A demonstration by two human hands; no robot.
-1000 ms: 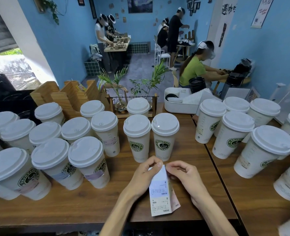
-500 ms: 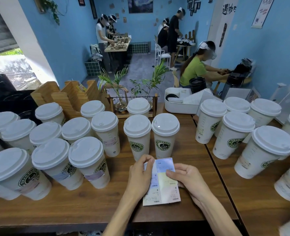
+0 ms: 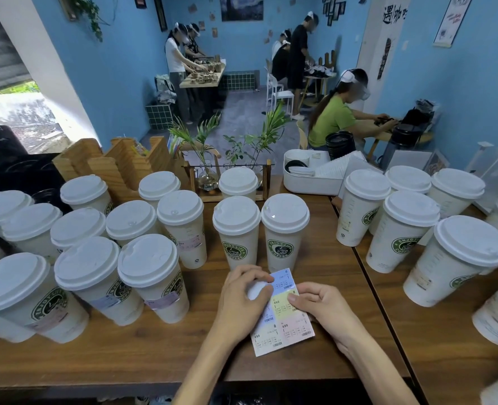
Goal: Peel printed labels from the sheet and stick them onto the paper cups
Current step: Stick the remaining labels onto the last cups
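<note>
Several paper cups (image 3: 151,276) at left already wear labels; many stay bare, while both hands' fingers (image 3: 293,298) pinch the label sheet (image 3: 283,314), peeling.

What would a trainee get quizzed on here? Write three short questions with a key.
1. True or false: the label sheet is held by both hands.
2. Which cup nearest the sheet shows its logo: A. the centre right cup, B. a lidless cup?
3. Fill in: the left hand and right hand hold the sheet above the ____ table.

Key: 1 true; 2 A; 3 wooden.
</note>
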